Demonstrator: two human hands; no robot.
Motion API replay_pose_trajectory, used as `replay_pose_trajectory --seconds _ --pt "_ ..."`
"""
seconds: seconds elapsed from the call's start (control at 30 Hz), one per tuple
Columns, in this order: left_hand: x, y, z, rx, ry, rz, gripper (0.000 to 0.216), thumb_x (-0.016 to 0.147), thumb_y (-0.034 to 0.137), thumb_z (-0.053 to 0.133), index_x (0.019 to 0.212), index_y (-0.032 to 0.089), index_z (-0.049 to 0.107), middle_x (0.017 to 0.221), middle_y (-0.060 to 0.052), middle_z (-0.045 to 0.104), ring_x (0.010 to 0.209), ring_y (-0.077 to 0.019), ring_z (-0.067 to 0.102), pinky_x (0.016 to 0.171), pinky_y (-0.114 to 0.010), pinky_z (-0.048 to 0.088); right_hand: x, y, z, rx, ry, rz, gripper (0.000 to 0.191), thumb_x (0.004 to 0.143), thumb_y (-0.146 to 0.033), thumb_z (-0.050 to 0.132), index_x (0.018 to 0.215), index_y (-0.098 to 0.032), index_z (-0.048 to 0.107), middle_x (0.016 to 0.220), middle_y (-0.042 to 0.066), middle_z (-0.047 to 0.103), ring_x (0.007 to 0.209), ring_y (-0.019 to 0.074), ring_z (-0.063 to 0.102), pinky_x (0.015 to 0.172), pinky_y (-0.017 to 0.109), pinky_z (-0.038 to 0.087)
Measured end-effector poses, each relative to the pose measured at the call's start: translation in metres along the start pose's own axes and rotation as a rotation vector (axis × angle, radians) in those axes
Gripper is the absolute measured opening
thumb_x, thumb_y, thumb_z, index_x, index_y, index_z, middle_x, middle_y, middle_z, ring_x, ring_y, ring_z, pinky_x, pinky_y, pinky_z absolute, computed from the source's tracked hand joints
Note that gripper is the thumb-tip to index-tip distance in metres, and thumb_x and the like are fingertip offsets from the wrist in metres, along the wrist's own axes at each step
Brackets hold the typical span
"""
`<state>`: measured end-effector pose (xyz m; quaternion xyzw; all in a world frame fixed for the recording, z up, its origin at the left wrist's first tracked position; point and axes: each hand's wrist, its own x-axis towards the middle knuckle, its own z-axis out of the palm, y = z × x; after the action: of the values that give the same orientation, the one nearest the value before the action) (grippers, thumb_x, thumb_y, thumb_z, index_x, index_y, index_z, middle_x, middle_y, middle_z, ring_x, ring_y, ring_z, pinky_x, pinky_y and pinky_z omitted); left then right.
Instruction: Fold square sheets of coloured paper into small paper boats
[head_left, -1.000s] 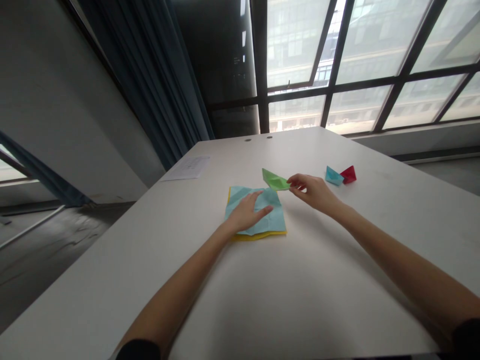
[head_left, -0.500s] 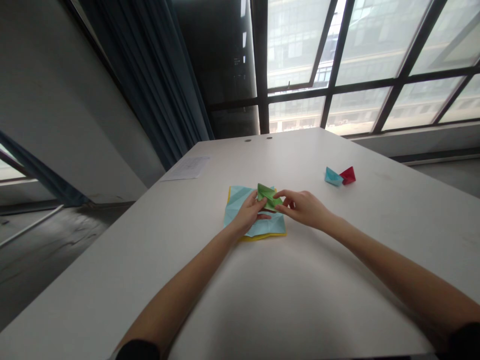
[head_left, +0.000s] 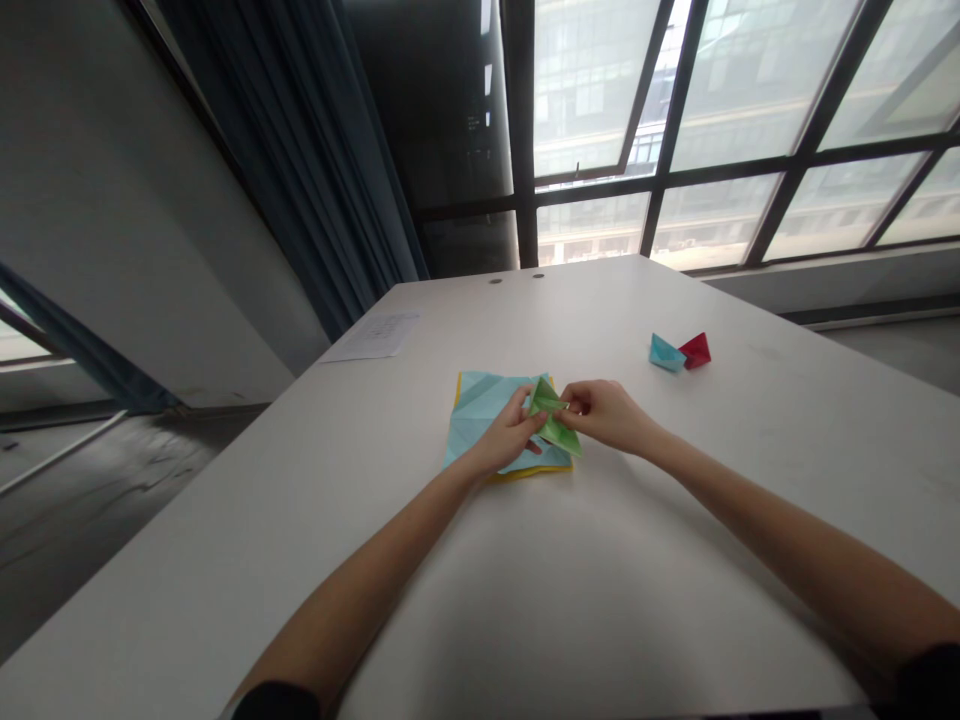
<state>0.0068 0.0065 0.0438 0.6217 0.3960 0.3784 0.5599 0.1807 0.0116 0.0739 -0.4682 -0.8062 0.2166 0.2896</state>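
A folded piece of green paper [head_left: 559,435], with pointed ends, is held in the air between both hands. My left hand [head_left: 507,435] grips its left side, thumb on top. The fingertips of my right hand [head_left: 604,415] pinch its right edge. Beneath them lies a creased light blue paper sheet [head_left: 478,405], with a yellow sheet [head_left: 531,475] showing along its edges. My left hand hides part of the blue sheet.
On the white table [head_left: 465,600], a blue paper boat [head_left: 665,354] touches a red paper boat [head_left: 697,350] at the right. A printed sheet [head_left: 373,337] lies at the far left. Windows and a dark blue curtain [head_left: 315,150] stand behind the table.
The green paper has turned and shifted slightly right and toward me. My right fingers, looser before, now pinch its edge. My left hand has moved a little to the right with it.
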Motion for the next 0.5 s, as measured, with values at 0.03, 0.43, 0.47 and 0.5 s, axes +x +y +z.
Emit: replay_pose_trajectory --seconds 0.03,0.43,0.47,0.5 --pt "0.000 0.000 0.000 0.020 -0.002 0.004 0.041 0.076 0.036 0.053 0.112 0.022 0.039 0.074 0.002 0.053 0.064 -0.0092 0.054 0.049 -0.017 0.047 0.001 0.002 0.000 0.058 -0.011 0.018 0.015 0.069 -0.032 0.056 0.067 -0.018 0.062 0.057 -0.002 0.061 0.053 0.0100 0.052 0.051 0.020 0.037" --pt "0.000 -0.011 -0.004 0.310 0.070 0.062 0.035 0.079 0.024 0.043 0.114 0.022 0.041 0.076 0.001 0.053 0.059 -0.0096 0.052 0.048 -0.020 0.045 0.003 -0.001 -0.005 0.361 -0.113 0.106 0.017 0.068 -0.030 0.055 0.062 -0.015 0.060 0.055 0.000 0.060 0.046 0.0071 0.045 0.044 0.019 0.035" --pt "0.000 -0.013 -0.005 0.313 0.083 0.052 0.034 0.078 0.023 0.043 0.112 0.022 0.042 0.076 0.001 0.053 0.058 -0.0094 0.051 0.047 -0.020 0.045 0.003 -0.001 -0.006 0.371 -0.107 0.118 0.016 0.068 -0.029 0.055 0.062 -0.015 0.059 0.054 0.000 0.060 0.045 0.0069 0.044 0.043 0.019 0.034" --pt "0.001 -0.014 -0.006 0.308 0.097 0.040 0.033 0.077 0.022 0.043 0.111 0.022 0.043 0.075 0.001 0.052 0.057 -0.0091 0.051 0.046 -0.019 0.044 0.003 -0.001 -0.008 0.385 -0.098 0.132 0.015 0.068 -0.028 0.054 0.062 -0.015 0.059 0.054 0.000 0.060 0.044 0.0067 0.043 0.043 0.019 0.034"
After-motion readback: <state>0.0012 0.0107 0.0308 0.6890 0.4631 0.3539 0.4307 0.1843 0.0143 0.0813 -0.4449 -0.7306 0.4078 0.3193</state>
